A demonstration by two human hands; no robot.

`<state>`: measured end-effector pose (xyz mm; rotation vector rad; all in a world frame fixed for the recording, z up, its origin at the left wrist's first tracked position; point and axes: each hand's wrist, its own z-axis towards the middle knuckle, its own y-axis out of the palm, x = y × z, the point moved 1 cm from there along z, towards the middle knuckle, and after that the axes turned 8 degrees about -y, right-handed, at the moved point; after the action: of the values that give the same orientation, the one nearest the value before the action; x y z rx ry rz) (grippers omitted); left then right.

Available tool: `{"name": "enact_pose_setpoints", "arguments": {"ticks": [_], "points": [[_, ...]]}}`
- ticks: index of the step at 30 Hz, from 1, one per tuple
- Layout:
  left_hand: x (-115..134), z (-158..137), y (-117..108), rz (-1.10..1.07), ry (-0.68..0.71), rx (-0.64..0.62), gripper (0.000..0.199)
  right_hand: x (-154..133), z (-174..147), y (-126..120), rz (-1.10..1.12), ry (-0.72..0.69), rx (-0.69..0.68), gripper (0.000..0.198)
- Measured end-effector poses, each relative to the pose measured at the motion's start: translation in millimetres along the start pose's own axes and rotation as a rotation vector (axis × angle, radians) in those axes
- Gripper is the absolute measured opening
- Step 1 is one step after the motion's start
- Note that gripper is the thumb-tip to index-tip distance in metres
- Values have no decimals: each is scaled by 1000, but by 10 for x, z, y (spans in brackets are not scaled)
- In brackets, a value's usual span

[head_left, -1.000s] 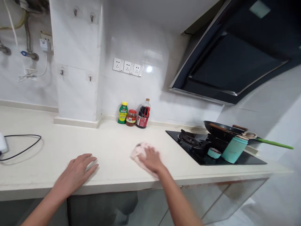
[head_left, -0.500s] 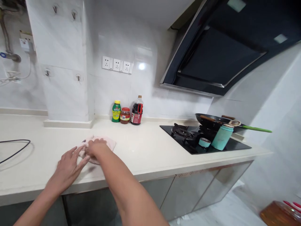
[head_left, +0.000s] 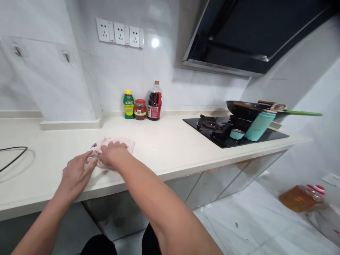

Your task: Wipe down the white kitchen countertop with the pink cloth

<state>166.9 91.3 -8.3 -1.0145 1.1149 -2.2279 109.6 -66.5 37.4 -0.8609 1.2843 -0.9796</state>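
A pale pink cloth lies partly bunched on the white countertop near its front edge. My right hand is on top of the cloth, its fingers bent and pressed into it. At the cloth's left edge, my left hand has thumb and forefinger closed on a bunched bit of it. A small dark patch shows at the cloth's upper left. My right hand hides part of the cloth.
Against the wall stand a green bottle, a red-lidded jar and a dark sauce bottle. On the right, a gas stove holds a wok and a teal container. A black cable lies left.
The view has tipped downward, showing more floor. My left hand's spread fingers have come together on the cloth's edge. My right hand stays on the cloth.
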Motion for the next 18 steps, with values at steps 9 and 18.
{"name": "enact_pose_setpoints", "arguments": {"ticks": [9,18], "points": [[26,-170,-3,-154,0,-28,61,369,-1626,54,-54,-186,178,45],[66,-281,17,-109,39,-83,51,2586,-3091,-513,-290,465,412,65]]}}
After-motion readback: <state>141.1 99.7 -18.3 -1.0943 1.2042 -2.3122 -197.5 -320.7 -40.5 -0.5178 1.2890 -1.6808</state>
